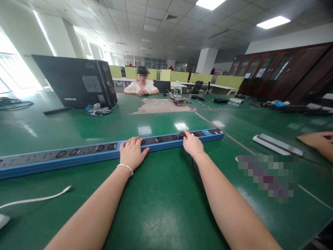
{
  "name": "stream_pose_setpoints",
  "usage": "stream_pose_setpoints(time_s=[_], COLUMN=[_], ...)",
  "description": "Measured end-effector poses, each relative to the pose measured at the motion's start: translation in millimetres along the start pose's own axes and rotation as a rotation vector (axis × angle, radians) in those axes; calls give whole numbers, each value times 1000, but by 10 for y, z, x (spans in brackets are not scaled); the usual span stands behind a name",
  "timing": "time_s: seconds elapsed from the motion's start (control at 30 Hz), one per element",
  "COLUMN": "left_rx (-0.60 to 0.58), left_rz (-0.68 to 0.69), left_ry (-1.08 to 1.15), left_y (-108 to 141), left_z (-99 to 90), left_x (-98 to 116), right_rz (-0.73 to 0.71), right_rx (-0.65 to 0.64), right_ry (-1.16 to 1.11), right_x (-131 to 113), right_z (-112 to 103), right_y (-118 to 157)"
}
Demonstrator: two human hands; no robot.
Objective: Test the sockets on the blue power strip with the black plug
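Observation:
A long blue power strip (pixel 161 145) with rows of black sockets lies across the green table, tilted slightly up to the right. My left hand (pixel 133 152) is laid over its middle, fingers reaching across the top and thumb along the near side. Farther right, my right hand (pixel 191 143) is closed around a black plug (pixel 181 135) at one of the sockets. Whether the plug is fully seated cannot be seen. From it a black cable (pixel 195 170) hangs down beside and beneath my right forearm.
A black computer tower (pixel 78 83) stands at the back left, with gloves (pixel 97 110) before it. Another person (pixel 142 85) sits across the table. At right are a white-and-grey bar (pixel 278 144) and another person's hand (pixel 317 142). A white cable (pixel 39 199) lies front left.

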State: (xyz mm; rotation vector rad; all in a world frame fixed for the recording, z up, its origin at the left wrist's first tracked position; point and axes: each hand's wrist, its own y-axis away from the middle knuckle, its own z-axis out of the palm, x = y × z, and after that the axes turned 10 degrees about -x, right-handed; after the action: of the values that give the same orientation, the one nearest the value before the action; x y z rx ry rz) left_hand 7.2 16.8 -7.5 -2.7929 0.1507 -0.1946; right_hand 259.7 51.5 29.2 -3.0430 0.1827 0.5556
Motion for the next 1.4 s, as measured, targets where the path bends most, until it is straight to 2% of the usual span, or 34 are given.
stream_pose_setpoints(time_s=[0.17,0.23,0.33,0.77,0.9,0.97,1.07,1.23,1.4], left_rx=[5,5,1,4,8,4,-7,-26,-45], left_rz=[11,10,5,2,4,3,-7,-16,-16], left_ry=[4,6,11,26,30,36,41,44,60], left_y=[1,0,0,5,6,8,10,9,-2], left_z=[-8,-12,-17,-7,-7,-11,-15,-22,-36], left_x=[3,7,10,7,6,7,12,15,18], right_rz=[-14,-8,-15,-57,-13,46,110,66,114], right_rx=[124,179,231,293,245,213,229,377,197], right_ry=[-401,-487,-511,-673,-735,-705,-494,-95,73], right_x=[101,125,135,144,143,130,99,32,-19], right_z=[162,201,223,304,302,278,240,206,145], right_y=[-38,-48,-46,-63,-88,-82,-46,25,41])
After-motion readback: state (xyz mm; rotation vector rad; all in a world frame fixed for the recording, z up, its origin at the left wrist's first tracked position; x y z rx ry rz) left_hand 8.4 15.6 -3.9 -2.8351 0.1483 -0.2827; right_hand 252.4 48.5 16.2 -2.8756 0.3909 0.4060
